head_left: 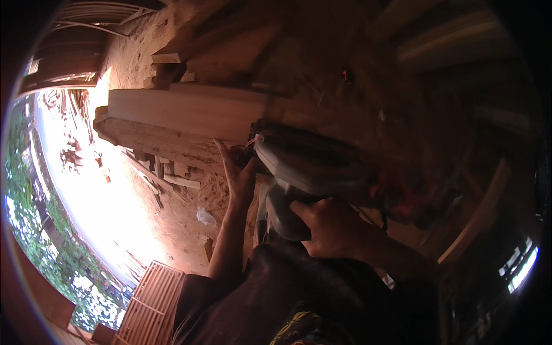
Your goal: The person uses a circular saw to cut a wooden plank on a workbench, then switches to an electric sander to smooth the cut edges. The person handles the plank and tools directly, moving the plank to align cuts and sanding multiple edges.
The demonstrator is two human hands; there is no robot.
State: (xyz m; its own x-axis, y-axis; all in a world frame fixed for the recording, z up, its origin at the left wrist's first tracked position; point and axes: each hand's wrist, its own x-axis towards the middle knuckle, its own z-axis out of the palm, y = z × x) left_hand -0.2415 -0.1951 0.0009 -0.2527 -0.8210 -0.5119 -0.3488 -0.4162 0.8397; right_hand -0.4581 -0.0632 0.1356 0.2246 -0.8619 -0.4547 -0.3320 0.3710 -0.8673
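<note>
Two hands were busy: right hand gripped the power saw, left hand lay open on the plank; perhaps too close, a kickback risked fingers.

Two hands are seen: the left hand and the right hand. One power saw is counted. Two long planks are stacked, and one slatted crate is seen near left.

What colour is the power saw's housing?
Grey, on the power saw; best seen in the head view.
</note>
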